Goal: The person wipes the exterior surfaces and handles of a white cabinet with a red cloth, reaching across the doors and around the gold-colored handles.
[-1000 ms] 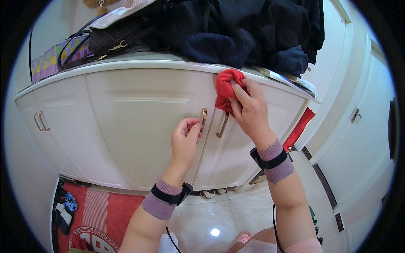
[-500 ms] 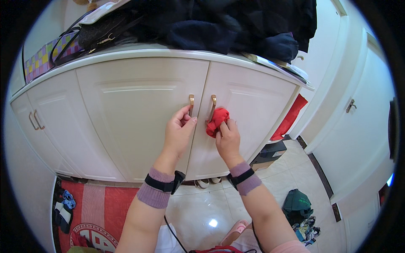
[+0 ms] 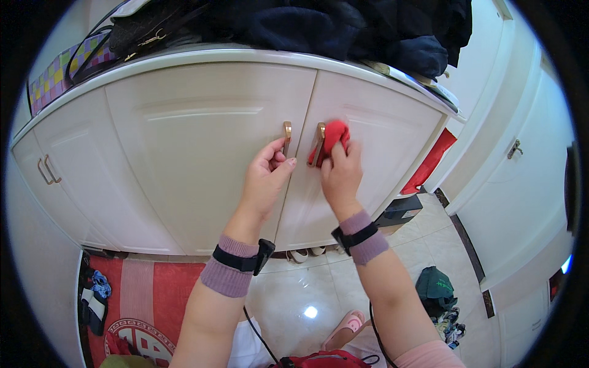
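Note:
Two gold handles sit side by side on a white cabinet's middle doors. My left hand point(image 3: 268, 178) is closed at the lower end of the left handle point(image 3: 287, 130), its thumb and fingers curled about it. My right hand point(image 3: 342, 175) grips a bunched red cloth point(image 3: 336, 134). The cloth lies against the right handle point(image 3: 320, 132), with part of it passing behind the bar. Both cabinet doors point(image 3: 202, 165) are closed.
Dark clothes point(image 3: 307, 27) and a black bag point(image 3: 144, 34) are heaped on the cabinet top. Shoes point(image 3: 298, 255) poke out beneath the doors. A red mat point(image 3: 165, 288) lies at left. A dark green bag point(image 3: 435, 291) stands on the floor at right.
My right hand has raised the red cloth from the right handle's lower end toward its upper part. My left hand stays at the left handle. The view has shifted slightly.

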The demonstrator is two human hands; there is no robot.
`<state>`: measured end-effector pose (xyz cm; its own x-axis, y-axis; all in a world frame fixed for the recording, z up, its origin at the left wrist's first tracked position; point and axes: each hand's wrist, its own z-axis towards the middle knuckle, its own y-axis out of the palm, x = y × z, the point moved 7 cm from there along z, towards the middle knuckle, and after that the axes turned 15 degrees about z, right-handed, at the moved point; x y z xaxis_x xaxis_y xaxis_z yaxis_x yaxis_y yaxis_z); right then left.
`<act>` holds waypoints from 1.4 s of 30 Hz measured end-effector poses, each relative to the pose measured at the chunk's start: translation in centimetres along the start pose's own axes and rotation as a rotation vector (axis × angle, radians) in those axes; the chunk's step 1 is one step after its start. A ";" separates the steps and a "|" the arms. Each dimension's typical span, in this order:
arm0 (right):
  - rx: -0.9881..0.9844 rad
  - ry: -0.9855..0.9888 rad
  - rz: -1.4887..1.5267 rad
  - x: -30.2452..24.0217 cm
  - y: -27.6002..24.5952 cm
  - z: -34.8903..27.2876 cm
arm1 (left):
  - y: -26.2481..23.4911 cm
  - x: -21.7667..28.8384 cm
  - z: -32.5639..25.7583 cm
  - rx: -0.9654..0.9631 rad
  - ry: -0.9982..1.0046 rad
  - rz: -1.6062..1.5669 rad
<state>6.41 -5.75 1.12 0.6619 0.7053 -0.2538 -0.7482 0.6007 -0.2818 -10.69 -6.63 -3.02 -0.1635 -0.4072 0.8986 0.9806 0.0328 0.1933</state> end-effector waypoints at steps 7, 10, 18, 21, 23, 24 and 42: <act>-0.320 0.158 0.019 2.7 1.6 -13.3 | 0.1 0.5 0.3 -0.035 0.024 -0.012; -0.248 0.238 0.175 1.7 0.1 -11.9 | 0.0 0.2 0.3 -0.059 0.010 -0.040; -0.110 0.027 -0.197 -7.9 0.7 4.2 | -0.5 -0.2 -0.3 -0.050 0.000 -0.132; -0.161 0.055 -0.364 -7.8 2.3 2.4 | -0.6 0.4 -0.6 -0.056 0.008 -0.153; -0.204 0.081 -0.375 -7.3 3.3 0.5 | -0.8 0.5 -0.7 -0.051 -0.013 -0.123; -0.234 0.102 -0.393 -6.9 3.7 -0.5 | -1.0 0.4 -0.7 -0.053 -0.017 -0.121; -0.221 0.057 -0.360 -7.7 3.0 1.8 | -3.2 -1.9 -1.9 -0.050 -0.158 0.061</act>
<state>-1.05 -8.70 3.91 0.8854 0.4393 -0.1520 -0.4446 0.7052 -0.5523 -13.30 -7.65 -6.06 -0.1143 -0.2568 0.9597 0.9928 0.0059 0.1198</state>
